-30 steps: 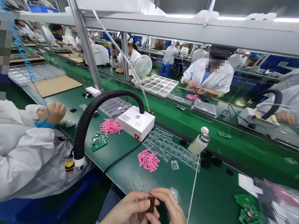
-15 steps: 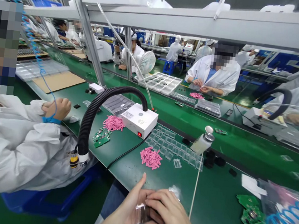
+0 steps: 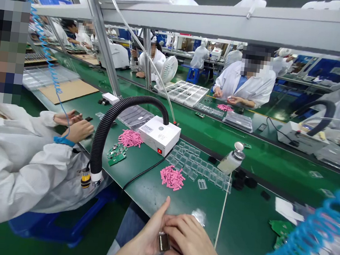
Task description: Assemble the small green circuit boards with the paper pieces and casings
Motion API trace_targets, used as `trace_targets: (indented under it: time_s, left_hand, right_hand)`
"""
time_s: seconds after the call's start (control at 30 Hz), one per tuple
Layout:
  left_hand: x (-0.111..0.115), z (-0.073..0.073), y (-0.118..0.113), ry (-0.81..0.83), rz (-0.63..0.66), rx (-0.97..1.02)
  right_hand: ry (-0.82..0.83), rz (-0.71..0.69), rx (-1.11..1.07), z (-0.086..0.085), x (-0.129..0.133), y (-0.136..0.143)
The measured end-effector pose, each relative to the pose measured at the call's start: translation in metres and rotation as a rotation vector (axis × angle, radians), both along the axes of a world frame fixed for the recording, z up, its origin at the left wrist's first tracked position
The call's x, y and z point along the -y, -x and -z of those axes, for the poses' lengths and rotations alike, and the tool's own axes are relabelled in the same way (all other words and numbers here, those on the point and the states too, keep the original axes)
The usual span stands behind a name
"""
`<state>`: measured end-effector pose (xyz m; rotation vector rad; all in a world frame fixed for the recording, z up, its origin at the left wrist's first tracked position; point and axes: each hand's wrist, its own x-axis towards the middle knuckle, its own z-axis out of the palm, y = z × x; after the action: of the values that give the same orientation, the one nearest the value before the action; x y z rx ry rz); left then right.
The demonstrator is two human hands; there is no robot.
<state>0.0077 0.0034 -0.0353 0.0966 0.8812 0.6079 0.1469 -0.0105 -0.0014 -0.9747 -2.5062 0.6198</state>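
Observation:
Low in the view, close to the bench's front edge, my left hand (image 3: 152, 232) and my right hand (image 3: 189, 241) meet around a small shiny rectangular piece (image 3: 164, 242). It has a dark face and a bright, clear-looking rim. The fingers of my left hand curl round it while that thumb points up. My right fingers bend over its right side and hide part of it. Just beyond my right hand lies a crumpled clear film (image 3: 198, 217). A pile of pink strips (image 3: 172, 177) is further forward, beside rows of clear plastic frames (image 3: 193, 165).
A white box with a black hose (image 3: 160, 135) stands on the bench (image 3: 142, 181). A dispenser bottle (image 3: 231, 160) is behind the frames. At right, a blue coiled air hose (image 3: 308, 233) hangs over green circuit boards (image 3: 281, 228). A co-worker's sleeve (image 3: 31, 156) is at left.
The held piece has turned, so its dark face shows more plainly. The blue coiled hose has swung inward from the right. The left co-worker's hands have moved forward and apart.

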Motion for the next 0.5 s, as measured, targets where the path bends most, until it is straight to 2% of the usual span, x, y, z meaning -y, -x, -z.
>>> trace_targets:
  time_s: [0.27,0.5]
  left_hand:
    - [-0.0023,0.0022,-0.0008,0.011,-0.017,0.004]
    - [-0.0041,-0.0053,-0.0025,-0.017,-0.019,0.086]
  right_hand:
    - [0.074,-0.02,-0.014,-0.0013,-0.0016,-0.0014]
    - [0.167,0.034,-0.039,-0.0012,-0.0015,0.0004]
